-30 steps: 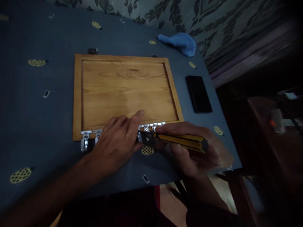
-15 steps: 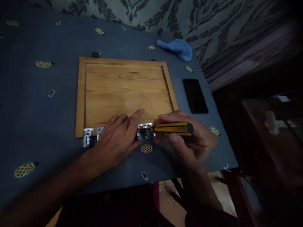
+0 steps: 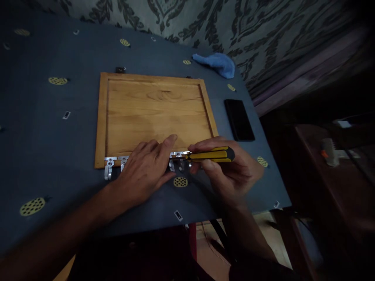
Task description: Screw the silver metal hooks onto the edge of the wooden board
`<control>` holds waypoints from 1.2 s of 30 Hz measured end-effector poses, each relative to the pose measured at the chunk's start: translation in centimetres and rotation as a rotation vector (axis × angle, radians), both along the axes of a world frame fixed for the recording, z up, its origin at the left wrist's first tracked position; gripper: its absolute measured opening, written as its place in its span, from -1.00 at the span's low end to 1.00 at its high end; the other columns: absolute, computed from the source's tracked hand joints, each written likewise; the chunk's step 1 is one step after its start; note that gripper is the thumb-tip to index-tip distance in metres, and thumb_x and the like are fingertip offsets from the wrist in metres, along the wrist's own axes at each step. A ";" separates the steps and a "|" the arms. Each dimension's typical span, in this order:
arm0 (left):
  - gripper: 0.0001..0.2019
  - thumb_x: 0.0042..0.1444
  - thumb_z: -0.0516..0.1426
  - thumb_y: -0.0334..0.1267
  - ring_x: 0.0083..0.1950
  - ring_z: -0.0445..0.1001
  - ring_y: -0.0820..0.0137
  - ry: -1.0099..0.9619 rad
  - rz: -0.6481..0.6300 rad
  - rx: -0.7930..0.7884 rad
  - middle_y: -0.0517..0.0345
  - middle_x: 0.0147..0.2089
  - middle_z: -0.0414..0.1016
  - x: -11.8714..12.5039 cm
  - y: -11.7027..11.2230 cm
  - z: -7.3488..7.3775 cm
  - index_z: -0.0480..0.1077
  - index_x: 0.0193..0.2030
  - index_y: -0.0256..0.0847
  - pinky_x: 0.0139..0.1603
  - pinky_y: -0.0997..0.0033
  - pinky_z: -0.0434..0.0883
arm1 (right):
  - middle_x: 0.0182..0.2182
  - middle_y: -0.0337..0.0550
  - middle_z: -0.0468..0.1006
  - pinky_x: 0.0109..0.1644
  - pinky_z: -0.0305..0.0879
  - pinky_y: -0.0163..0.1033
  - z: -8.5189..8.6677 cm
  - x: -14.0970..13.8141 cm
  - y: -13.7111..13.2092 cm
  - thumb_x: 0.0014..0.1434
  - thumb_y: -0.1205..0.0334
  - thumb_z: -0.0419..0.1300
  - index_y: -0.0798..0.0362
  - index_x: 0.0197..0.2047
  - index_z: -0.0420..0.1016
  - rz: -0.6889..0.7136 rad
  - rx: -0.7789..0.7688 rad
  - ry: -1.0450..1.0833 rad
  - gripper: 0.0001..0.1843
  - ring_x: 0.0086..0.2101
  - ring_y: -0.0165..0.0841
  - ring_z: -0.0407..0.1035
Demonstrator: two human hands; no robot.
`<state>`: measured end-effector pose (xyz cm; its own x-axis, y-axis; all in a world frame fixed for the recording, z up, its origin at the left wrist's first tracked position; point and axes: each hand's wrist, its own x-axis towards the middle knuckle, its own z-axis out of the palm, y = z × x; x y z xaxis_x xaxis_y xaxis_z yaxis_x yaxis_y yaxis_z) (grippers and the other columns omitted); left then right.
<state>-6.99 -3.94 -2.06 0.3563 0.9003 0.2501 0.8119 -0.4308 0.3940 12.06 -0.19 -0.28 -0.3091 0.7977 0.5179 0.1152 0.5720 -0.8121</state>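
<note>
One framed wooden board (image 3: 155, 113) lies flat on the blue tabletop (image 3: 79, 140), metal hooks (image 3: 109, 166) along its near edge. One left hand (image 3: 145, 168) rests over that edge; its grip cannot be told. One right hand (image 3: 233, 177) holds a yellow-and-black screwdriver (image 3: 211, 155), shaft at the hooks. One black phone (image 3: 239, 120) lies right of the board.

The board (image 3: 158, 109) here is honey-brown with darker grain, its hooks (image 3: 108, 171) silvery at six o'clock, the screwdriver (image 3: 209, 155) yellow and black at four, phone (image 3: 239, 120) black at three, rag (image 3: 219, 64) blue at two. Yellow pineapples (image 3: 181, 182), black-spotted, pattern the slate-blue table (image 3: 35, 152); at twelve, a pale, dark-leafed wall (image 3: 193, 23).
</note>
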 end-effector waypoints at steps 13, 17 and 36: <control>-0.31 0.22 0.22 -0.19 0.13 0.50 0.10 -0.018 -0.002 -0.049 -0.13 0.12 0.52 0.0 0.1 0.0 -0.03 0.37 -0.27 0.10 0.09 0.40 | -0.32 -0.26 0.63 -0.30 0.49 -0.29 2.8 -0.1 1.3 0.08 0.40 0.42 -0.08 -0.05 0.67 0.079 0.124 -0.154 -0.65 -0.35 -0.40 0.50; -0.31 0.20 0.23 -0.22 0.11 0.51 0.11 -0.010 0.001 -0.076 -0.08 0.08 0.54 0.1 0.1 0.1 -0.02 0.36 -0.24 0.09 0.10 0.40 | -0.27 -0.22 0.66 -0.22 0.55 -0.23 3.1 0.0 1.9 0.11 0.33 0.41 -0.08 0.01 0.64 0.168 0.103 -0.190 -0.63 -0.30 -0.33 0.56; -0.26 0.18 0.26 -0.18 0.08 0.51 0.09 0.014 -0.005 -0.032 -0.14 0.09 0.53 0.1 0.1 -0.1 -0.04 0.36 -0.32 0.07 0.11 0.41 | -0.22 -0.20 0.67 -0.24 0.56 -0.22 2.4 -0.2 1.5 0.18 0.30 0.35 -0.09 -0.06 0.58 0.212 -0.037 -0.065 -0.75 -0.25 -0.32 0.58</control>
